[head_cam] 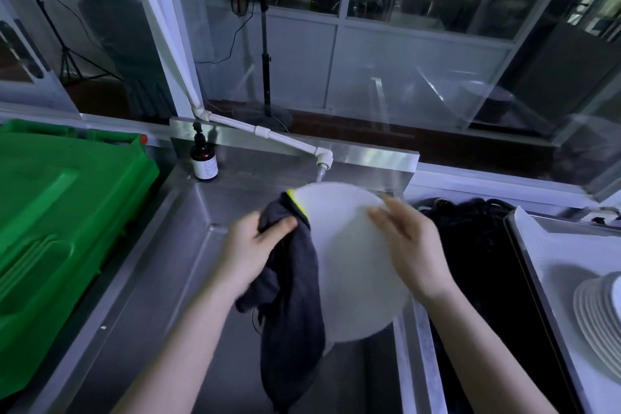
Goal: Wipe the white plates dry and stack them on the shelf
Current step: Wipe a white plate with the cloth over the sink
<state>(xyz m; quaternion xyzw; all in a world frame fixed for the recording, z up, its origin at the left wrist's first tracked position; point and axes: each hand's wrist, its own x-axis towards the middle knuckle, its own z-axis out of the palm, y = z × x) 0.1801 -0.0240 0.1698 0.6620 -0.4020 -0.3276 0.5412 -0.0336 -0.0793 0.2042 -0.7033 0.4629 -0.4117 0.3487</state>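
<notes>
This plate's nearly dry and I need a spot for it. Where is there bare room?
Bare: the white-lined tray between the stack of white plates and its far rim; the sink floor between the green bin and the cloth. Crowded: the gap right of the sink, full of black cables; the back corner by the pump bottle.

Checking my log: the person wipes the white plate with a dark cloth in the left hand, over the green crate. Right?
No. The head view shows the white plate, wiped with the dark cloth in the left hand, over the steel sink; the green crate sits beside it.
</notes>
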